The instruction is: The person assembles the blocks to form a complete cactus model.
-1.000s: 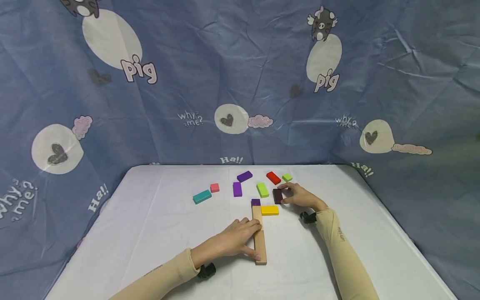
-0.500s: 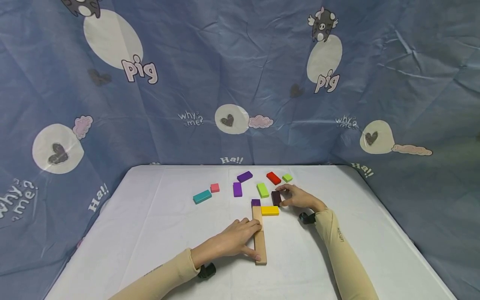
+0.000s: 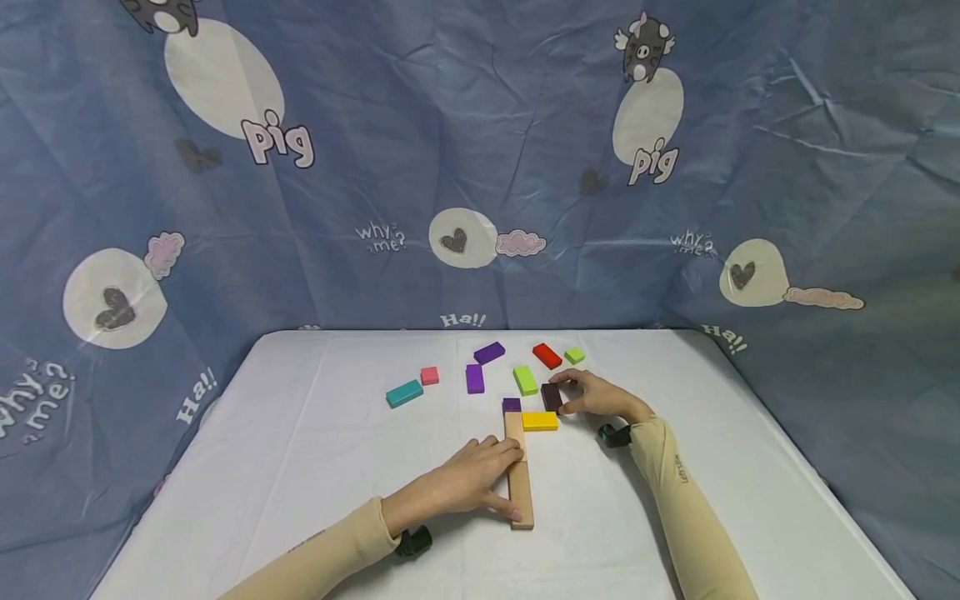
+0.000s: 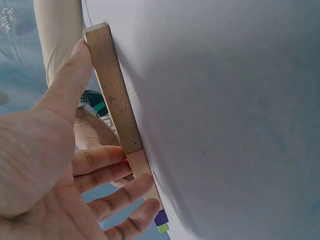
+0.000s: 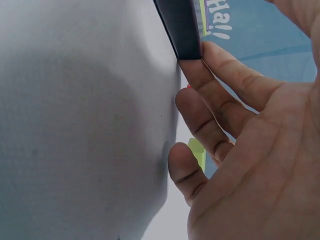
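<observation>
My left hand (image 3: pixel 476 475) rests along two plain wooden blocks (image 3: pixel 521 496) laid end to end, its thumb near the close end and its fingers spread over the joint. Beyond them, in line, sits a small dark purple block (image 3: pixel 512 405). A yellow block (image 3: pixel 540 421) lies crosswise against the right side of the row. My right hand (image 3: pixel 596 393) pinches a dark brown block (image 3: pixel 551 397) between thumb and fingers, just behind the yellow one. In the right wrist view the fingertips meet the end of this dark block (image 5: pixel 182 30).
Behind lie a lime block (image 3: pixel 525 380), a purple block (image 3: pixel 475 379), a darker purple block (image 3: pixel 489 353), a red block (image 3: pixel 547 357) and a small lime block (image 3: pixel 574 355). At the left are a teal block (image 3: pixel 404 393) and a pink block (image 3: pixel 429 376) on the white table (image 3: pixel 337 467).
My right hand has slid the dark brown block slightly toward me and to the left, closer to the yellow block. The left hand and wooden blocks have stayed put.
</observation>
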Demonstrator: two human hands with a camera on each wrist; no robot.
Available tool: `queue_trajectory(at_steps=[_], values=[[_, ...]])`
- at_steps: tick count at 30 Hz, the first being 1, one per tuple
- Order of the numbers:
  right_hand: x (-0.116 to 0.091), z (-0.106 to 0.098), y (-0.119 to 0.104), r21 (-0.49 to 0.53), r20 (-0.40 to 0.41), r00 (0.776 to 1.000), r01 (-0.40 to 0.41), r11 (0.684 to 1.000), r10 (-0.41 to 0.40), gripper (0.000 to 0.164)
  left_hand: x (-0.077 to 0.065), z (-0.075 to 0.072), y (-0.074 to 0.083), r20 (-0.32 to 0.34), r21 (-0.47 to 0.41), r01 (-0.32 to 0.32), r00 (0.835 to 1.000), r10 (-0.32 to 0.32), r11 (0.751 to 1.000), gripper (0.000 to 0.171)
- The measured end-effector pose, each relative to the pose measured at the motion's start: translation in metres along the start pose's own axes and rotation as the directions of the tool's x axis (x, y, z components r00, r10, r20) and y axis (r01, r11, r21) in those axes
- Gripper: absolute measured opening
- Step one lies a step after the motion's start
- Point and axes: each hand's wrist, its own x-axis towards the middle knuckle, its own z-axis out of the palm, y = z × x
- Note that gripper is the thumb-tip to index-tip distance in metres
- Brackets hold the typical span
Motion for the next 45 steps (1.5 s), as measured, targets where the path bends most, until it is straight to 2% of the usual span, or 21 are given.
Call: queue_trajectory(at_steps=[13,18,23,28,32,38,45], values=[[0.002,-0.003,0.002,0.002,-0.01,1.0,0.021,1.0,-0.021,0.06,0.0,0.001,0.0,0.009,0.006,0.008,1.0,-0.008,1.0,0.092],[0.003,-0.008,0.005,0.023,-0.11,0.991,0.074,0.997,-0.071,0.053,0.0,0.0,-0.001,0.012,-0.008,0.012,1.0,-0.012,1.0,0.091],[0.005,-0.013,0.008,0.04,-0.246,0.963,0.128,0.991,-0.114,0.047,-0.001,-0.001,0.0,0.011,-0.021,0.003,1.0,-0.003,1.0,0.09],[0.01,-0.016,0.01,0.047,-0.31,0.942,0.15,0.988,-0.128,0.046,-0.002,-0.001,0.0,0.009,-0.042,0.006,1.0,-0.006,0.999,0.088],[0.018,-0.02,0.007,0.031,-0.305,0.941,0.166,0.986,-0.149,0.046,-0.002,0.0,-0.001,0.0,-0.038,0.001,1.0,0.0,0.999,0.089],[0.032,-0.029,-0.002,0.018,-0.262,0.958,0.127,0.992,-0.118,0.045,-0.002,-0.002,0.0,0.01,-0.042,0.011,1.0,-0.01,0.999,0.089],[0.049,-0.036,-0.006,-0.042,-0.185,0.974,0.126,0.991,-0.131,0.051,-0.002,-0.001,-0.002,0.006,-0.05,-0.004,1.0,0.004,0.999,0.088]])
